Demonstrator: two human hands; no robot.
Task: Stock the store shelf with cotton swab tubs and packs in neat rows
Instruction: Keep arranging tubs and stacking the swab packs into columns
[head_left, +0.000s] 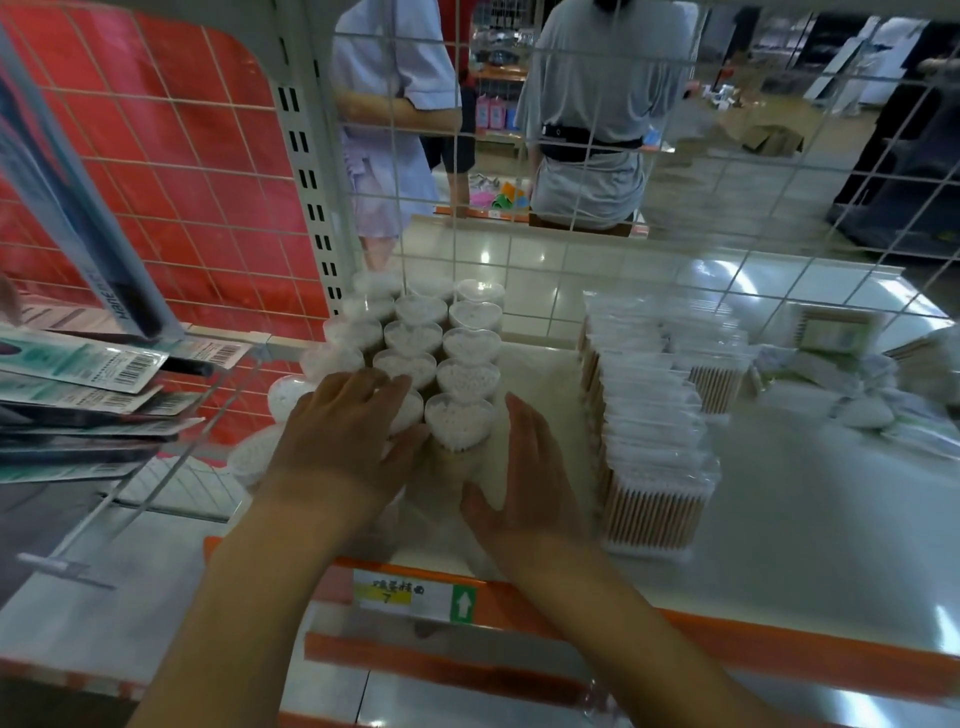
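Heart-shaped tubs (415, 358) in rows on shelf (810, 519), left of swab packs (649, 441). Left hand (343, 436) flat, fingers straight, atop front tubs. Right hand (524, 478) open beside front tub (460, 421), grasping nothing; row axis runs front-to-back.

Bright overhead light glares off the shelf (810, 499); edges bow and blur.

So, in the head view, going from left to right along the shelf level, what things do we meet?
Hanging carded packs → heart-shaped cotton swab tubs, with left hand and right hand at the front tubs → row of bagged swab packs → loose packs.
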